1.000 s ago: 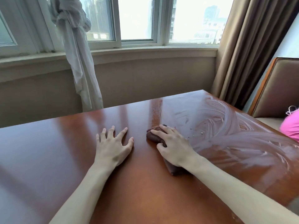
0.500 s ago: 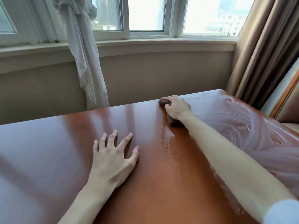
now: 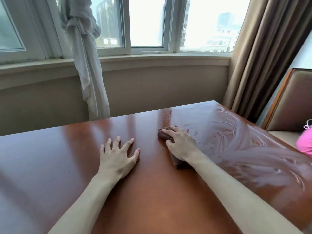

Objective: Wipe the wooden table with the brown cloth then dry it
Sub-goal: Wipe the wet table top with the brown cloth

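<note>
Back from the far edge comes the right hand (image 3: 181, 145), pulling the brown cloth (image 3: 166, 134) with it toward the middle of the counter (image 3: 50, 166); half a second ago this hand was stretched out almost to the far rim, and now it lies again about where it was one second ago. So I judge that one full stroke, away and back, is just finished.

Its fingers (image 3: 168, 131) are curled over the bunched cloth and press it flat on the wood; part of the cloth shows in front of the fingertips and part behind the wrist. The left hand (image 3: 118, 157) has not changed its place on the counter: it rests there with the fingers spread and straight, holding nothing, apart from the cloth.

To the right of the cloth, the surface carries pale curved smears (image 3: 244, 137) and some small drops. To the left of it the wood looks glossy and without smears. The cloth sits just at the border between the two zones. My judgement is that the wet wiping advances strip by strip toward the left, that the left half is not yet wiped, and that the drying has not begun.

No brand, label or writing can be read anywhere in the view.
</note>
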